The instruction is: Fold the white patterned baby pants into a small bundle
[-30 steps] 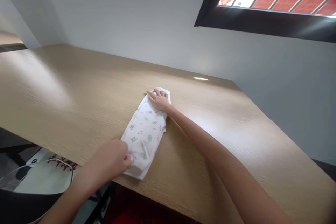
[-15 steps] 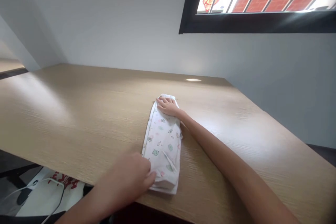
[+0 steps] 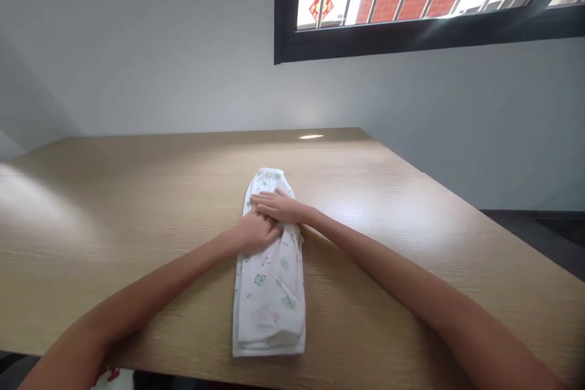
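Observation:
A white garment (image 3: 274, 292) printed with small green and pink figures lies folded into a long strip on the wooden table. Its narrow far end is gathered like elastic. My right hand (image 3: 280, 206) rests flat on the upper part of the cloth, fingers stretched to the left. Just below it, my left hand (image 3: 253, 233) lies on the cloth too, its thumb side toward the right. The left fingers go partly under the right hand, so whether they are curled or flat is hidden.
The wooden table (image 3: 137, 207) reaches back to a grey wall (image 3: 173, 61). A dark-framed window (image 3: 365, 42) with bars is at the upper right. Below the table's near edge, part of a white and red thing (image 3: 112, 379) shows.
My left hand has moved up the garment from its near end to meet my right hand. The right hand stays on the upper part, now slightly below the gathered end. The view has turned right.

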Demonstrator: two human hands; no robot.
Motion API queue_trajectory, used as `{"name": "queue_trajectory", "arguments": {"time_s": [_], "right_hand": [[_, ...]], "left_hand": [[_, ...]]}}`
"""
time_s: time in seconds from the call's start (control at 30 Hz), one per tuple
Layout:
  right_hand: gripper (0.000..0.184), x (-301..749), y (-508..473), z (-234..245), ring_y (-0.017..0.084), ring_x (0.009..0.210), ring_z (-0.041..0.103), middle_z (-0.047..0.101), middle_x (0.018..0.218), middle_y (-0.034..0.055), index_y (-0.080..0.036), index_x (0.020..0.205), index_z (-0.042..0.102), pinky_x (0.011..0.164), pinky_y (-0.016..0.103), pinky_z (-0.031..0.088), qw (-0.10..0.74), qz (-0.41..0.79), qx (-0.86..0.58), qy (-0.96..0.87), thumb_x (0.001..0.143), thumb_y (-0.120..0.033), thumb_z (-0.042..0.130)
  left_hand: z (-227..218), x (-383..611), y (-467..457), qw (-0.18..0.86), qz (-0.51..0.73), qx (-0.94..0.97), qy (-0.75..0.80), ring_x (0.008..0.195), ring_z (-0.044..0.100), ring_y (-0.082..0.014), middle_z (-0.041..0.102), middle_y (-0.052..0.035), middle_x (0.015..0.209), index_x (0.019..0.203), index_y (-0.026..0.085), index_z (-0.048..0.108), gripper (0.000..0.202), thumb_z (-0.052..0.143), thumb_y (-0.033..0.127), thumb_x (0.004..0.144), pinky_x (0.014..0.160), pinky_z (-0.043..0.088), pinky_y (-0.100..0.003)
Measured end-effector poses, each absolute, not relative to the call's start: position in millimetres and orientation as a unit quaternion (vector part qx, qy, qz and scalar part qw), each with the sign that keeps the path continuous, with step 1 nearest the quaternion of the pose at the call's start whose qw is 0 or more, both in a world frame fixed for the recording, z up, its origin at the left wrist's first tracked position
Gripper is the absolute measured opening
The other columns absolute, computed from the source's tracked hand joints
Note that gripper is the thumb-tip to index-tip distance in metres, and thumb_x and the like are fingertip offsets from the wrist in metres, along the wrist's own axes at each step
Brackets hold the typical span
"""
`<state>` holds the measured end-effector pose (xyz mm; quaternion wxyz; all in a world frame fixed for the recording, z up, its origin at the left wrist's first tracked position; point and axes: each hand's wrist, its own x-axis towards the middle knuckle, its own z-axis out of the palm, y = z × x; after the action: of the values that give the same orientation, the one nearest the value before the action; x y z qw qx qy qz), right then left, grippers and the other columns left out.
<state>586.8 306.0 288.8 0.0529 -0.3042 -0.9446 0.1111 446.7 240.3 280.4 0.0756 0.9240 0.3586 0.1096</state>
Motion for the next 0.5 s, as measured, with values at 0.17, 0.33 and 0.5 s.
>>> {"name": "queue_trajectory", "arguments": {"time_s": [0.17,0.33,0.5], "right_hand": [[0.050,587.0,362.9,281.2,0.028,0.132,0.000,0.007,0.145,0.0040,-0.019,0.141,0.014,0.100,0.060,-0.003,0.015,-0.075,-0.484,-0.872,0.094,-0.035,0.023],[0.051,577.9,364.6,293.6,0.030,0.131,0.005,0.008,0.144,0.0122,-0.006,0.139,0.016,0.103,0.057,0.006,-0.014,-0.089,-0.501,-0.861,0.094,-0.028,0.020],[0.035,582.4,266.5,306.2,0.031,0.115,0.041,0.044,0.127,0.0197,-0.004,0.115,0.053,0.093,0.045,0.037,-0.080,-0.072,-0.405,-0.908,0.089,-0.021,0.036]], "left_hand": [[281.0,437.6,147.0,0.086,0.024,0.977,0.194,0.133,0.000,-0.0279,0.002,-0.0183,0.144,0.139,0.002,0.007,0.071,0.024,0.049,0.089,0.109,0.008,-0.042],[288.8,431.3,110.2,0.002,0.018,0.988,0.155,0.131,0.016,-0.0303,0.014,-0.0205,0.142,0.136,-0.002,0.016,0.074,0.030,0.052,0.088,0.107,0.021,-0.039],[280.3,429.9,103.6,-0.060,-0.071,0.950,0.297,0.105,0.048,-0.0397,0.046,-0.0269,0.122,0.122,-0.001,0.044,0.080,0.051,0.061,0.073,0.080,0.046,-0.048]]}}
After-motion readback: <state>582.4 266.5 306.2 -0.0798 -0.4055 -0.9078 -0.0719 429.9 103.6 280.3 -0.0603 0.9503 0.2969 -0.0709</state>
